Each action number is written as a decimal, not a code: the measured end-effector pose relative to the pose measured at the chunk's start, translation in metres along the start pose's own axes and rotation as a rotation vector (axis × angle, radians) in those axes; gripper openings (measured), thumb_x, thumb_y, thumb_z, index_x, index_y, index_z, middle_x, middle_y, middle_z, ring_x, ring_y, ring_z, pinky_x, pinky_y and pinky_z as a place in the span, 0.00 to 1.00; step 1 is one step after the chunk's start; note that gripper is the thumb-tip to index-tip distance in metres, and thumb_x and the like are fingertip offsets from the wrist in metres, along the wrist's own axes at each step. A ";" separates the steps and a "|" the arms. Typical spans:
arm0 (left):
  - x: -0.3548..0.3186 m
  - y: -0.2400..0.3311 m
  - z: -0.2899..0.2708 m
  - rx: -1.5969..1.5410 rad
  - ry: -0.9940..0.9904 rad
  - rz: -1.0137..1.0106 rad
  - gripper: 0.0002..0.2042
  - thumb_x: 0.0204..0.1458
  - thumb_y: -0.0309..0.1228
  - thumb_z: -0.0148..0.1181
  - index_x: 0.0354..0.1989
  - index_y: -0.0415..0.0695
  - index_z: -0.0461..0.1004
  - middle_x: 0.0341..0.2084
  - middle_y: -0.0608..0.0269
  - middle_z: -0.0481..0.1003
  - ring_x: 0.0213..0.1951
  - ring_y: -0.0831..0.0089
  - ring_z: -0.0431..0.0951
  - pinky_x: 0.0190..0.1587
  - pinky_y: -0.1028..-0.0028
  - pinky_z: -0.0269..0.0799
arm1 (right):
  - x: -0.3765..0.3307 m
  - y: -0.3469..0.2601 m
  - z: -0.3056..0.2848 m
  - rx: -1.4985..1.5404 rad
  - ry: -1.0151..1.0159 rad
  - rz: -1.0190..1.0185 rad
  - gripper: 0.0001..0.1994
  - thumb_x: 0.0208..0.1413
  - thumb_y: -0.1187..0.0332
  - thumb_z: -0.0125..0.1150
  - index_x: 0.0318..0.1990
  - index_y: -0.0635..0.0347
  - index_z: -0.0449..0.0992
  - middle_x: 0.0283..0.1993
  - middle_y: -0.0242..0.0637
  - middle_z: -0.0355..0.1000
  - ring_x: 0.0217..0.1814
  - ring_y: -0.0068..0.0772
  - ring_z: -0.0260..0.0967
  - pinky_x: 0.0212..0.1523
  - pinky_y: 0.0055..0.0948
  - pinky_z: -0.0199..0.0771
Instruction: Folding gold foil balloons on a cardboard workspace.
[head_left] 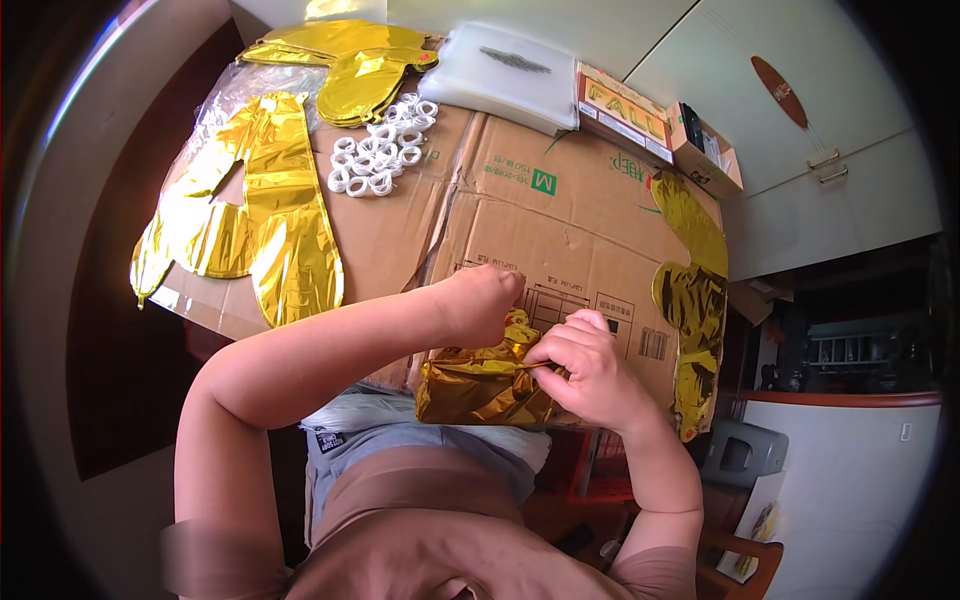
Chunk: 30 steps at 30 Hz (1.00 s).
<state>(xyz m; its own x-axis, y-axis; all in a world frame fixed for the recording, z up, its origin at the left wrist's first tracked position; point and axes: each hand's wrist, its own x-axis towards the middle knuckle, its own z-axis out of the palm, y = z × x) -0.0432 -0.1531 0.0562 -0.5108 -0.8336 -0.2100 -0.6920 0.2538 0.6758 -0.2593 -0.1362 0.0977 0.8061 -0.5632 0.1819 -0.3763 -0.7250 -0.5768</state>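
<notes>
A gold foil balloon, folded into a small bundle, lies at the near edge of the cardboard, in front of my body. My right hand pinches its upper right edge between thumb and fingers. Just above the bundle's far side, my left hand is curled closed with the back of the hand up. Its fingertips are hidden, so I cannot make out what they hold. A crumpled part of the foil shows between the two hands.
Flat gold foil balloons lie at the left, more at the far left, another along the right edge. White ribbon coils, a stack of clear plastic bags and small boxes sit on the cardboard.
</notes>
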 end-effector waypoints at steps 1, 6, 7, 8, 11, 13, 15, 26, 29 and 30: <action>0.000 0.001 0.000 0.014 -0.004 -0.002 0.14 0.44 0.25 0.62 0.41 0.38 0.76 0.38 0.44 0.80 0.45 0.50 0.81 0.50 0.60 0.77 | 0.000 -0.001 0.000 0.004 0.003 -0.004 0.05 0.47 0.74 0.68 0.30 0.57 0.77 0.29 0.34 0.73 0.35 0.37 0.71 0.51 0.35 0.63; -0.004 0.011 -0.007 0.045 -0.050 -0.053 0.12 0.43 0.24 0.61 0.39 0.40 0.78 0.38 0.47 0.80 0.45 0.51 0.81 0.50 0.60 0.77 | 0.000 -0.003 0.000 0.011 0.001 0.001 0.05 0.47 0.74 0.68 0.30 0.57 0.77 0.30 0.33 0.73 0.36 0.38 0.71 0.52 0.35 0.63; -0.005 0.012 -0.008 0.040 -0.065 -0.066 0.12 0.43 0.24 0.61 0.39 0.40 0.78 0.39 0.47 0.80 0.45 0.51 0.81 0.50 0.60 0.77 | -0.001 -0.002 0.000 0.007 0.000 0.004 0.05 0.47 0.74 0.68 0.30 0.58 0.77 0.30 0.33 0.74 0.36 0.38 0.71 0.52 0.35 0.63; -0.004 0.012 -0.007 0.036 -0.062 -0.065 0.11 0.44 0.24 0.60 0.38 0.41 0.79 0.38 0.48 0.80 0.45 0.51 0.81 0.50 0.60 0.77 | -0.001 -0.002 0.000 0.003 -0.002 0.007 0.05 0.47 0.74 0.68 0.30 0.58 0.77 0.30 0.34 0.74 0.37 0.38 0.71 0.52 0.35 0.63; -0.005 0.005 0.002 0.012 0.002 -0.026 0.10 0.42 0.24 0.60 0.35 0.41 0.78 0.34 0.50 0.79 0.42 0.51 0.81 0.47 0.60 0.76 | -0.001 -0.001 0.002 0.005 -0.006 0.013 0.05 0.47 0.73 0.68 0.30 0.58 0.77 0.30 0.34 0.74 0.37 0.38 0.71 0.53 0.36 0.63; -0.007 0.000 0.008 -0.024 0.109 0.054 0.08 0.39 0.24 0.62 0.30 0.40 0.76 0.29 0.51 0.78 0.37 0.50 0.79 0.42 0.59 0.75 | -0.001 0.000 0.002 0.006 -0.006 0.015 0.05 0.47 0.73 0.68 0.31 0.58 0.77 0.30 0.34 0.74 0.37 0.38 0.71 0.53 0.36 0.63; -0.008 0.000 0.005 -0.025 0.023 0.063 0.10 0.41 0.23 0.60 0.35 0.41 0.77 0.33 0.50 0.79 0.39 0.50 0.80 0.45 0.58 0.76 | -0.001 0.000 0.002 0.001 -0.005 0.014 0.05 0.47 0.73 0.68 0.31 0.58 0.77 0.30 0.34 0.74 0.37 0.38 0.71 0.53 0.36 0.63; -0.020 -0.028 0.012 -0.179 0.137 0.538 0.13 0.47 0.22 0.62 0.43 0.42 0.74 0.34 0.52 0.78 0.40 0.49 0.79 0.46 0.57 0.76 | -0.004 0.003 0.007 -0.042 0.060 0.037 0.04 0.47 0.73 0.67 0.32 0.56 0.79 0.41 0.34 0.74 0.43 0.36 0.72 0.53 0.38 0.65; -0.023 -0.033 0.015 -0.140 0.206 0.597 0.13 0.48 0.22 0.64 0.43 0.43 0.74 0.36 0.54 0.78 0.41 0.52 0.79 0.46 0.58 0.75 | -0.002 0.003 0.009 -0.049 0.086 0.028 0.04 0.47 0.73 0.67 0.32 0.56 0.79 0.41 0.33 0.75 0.43 0.36 0.72 0.54 0.38 0.65; -0.025 -0.032 0.016 -0.121 0.230 0.611 0.13 0.49 0.22 0.64 0.43 0.44 0.74 0.36 0.56 0.78 0.42 0.54 0.79 0.46 0.59 0.74 | -0.002 0.003 0.010 -0.049 0.090 0.025 0.04 0.47 0.73 0.67 0.32 0.56 0.79 0.40 0.33 0.75 0.43 0.35 0.72 0.54 0.38 0.65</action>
<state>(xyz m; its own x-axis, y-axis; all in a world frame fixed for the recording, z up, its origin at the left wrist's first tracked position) -0.0162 -0.1331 0.0286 -0.6619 -0.6442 0.3833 -0.2434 0.6684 0.7029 -0.2575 -0.1335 0.0879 0.7527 -0.6130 0.2400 -0.4194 -0.7275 -0.5429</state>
